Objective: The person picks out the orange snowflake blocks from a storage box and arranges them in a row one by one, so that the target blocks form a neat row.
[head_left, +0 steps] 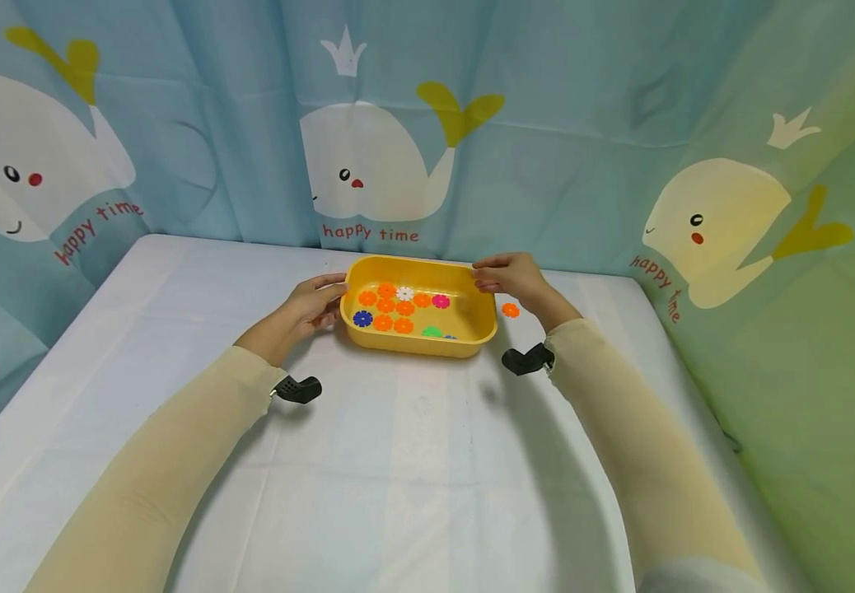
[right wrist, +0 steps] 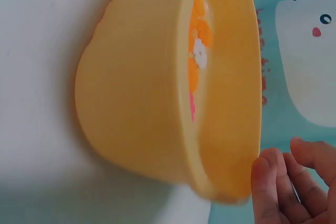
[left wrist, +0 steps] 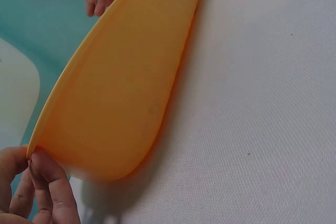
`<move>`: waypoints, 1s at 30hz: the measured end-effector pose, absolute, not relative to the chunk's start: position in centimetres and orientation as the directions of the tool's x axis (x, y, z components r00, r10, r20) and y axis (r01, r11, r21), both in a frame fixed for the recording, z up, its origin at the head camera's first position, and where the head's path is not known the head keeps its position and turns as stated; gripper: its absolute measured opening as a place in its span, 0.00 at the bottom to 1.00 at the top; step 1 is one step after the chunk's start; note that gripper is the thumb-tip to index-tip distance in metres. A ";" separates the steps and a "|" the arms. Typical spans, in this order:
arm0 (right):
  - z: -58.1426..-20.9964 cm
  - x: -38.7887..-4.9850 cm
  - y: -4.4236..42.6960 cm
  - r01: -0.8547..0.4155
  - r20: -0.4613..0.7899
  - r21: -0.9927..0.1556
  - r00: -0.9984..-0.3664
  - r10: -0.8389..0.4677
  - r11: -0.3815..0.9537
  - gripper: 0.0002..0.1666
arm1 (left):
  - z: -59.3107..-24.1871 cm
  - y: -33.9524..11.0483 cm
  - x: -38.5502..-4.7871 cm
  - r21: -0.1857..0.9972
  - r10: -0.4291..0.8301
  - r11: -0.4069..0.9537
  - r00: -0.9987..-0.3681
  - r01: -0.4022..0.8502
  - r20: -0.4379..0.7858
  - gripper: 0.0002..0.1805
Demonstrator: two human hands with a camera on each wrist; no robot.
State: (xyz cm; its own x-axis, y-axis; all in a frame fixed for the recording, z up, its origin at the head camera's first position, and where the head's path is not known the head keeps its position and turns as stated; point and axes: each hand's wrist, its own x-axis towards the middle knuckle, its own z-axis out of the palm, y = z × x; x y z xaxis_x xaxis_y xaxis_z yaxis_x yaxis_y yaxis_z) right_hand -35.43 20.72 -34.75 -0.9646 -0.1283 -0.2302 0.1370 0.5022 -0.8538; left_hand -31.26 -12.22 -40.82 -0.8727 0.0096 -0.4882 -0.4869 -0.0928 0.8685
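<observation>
A yellow plastic basin point(head_left: 416, 347) holds several flower-shaped plastic discs: mostly orange ones point(head_left: 404, 326), with a white point(head_left: 404, 293), a pink point(head_left: 440, 301), a dark blue point(head_left: 362, 319) and a green one point(head_left: 432, 332). At its left end, my left hand point(head_left: 310, 305) pinches the rim between thumb and fingers, as the left wrist view shows. My right hand point(head_left: 514, 277) is at the far right corner; its loosely bent fingertips point(right wrist: 264, 174) touch or nearly touch the rim from outside, and no grip shows.
One orange disc point(head_left: 511, 310) lies on the pale tablecloth point(head_left: 398, 461), just right of the basin. A blue curtain with whale prints point(head_left: 383, 165) hangs behind the table's far edge. Black devices point(head_left: 298, 389) are fixed at both wrists.
</observation>
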 end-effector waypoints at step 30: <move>-38.8 -35.9 14.9 0.097 -0.256 -0.810 -0.946 -0.201 0.578 0.20 | -40.9 -12.3 -31.3 0.863 0.013 -0.096 -0.868 -0.495 -0.497 0.24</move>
State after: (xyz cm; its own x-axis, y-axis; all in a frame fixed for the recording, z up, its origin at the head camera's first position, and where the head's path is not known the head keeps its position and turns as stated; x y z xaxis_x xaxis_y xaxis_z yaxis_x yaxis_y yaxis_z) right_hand -35.90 14.85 -38.84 -0.9456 -0.2005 -0.2563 0.0972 0.5777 -0.8105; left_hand -31.31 -12.25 -40.89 -0.8679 0.0132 -0.4965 -0.4954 -0.0957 0.8634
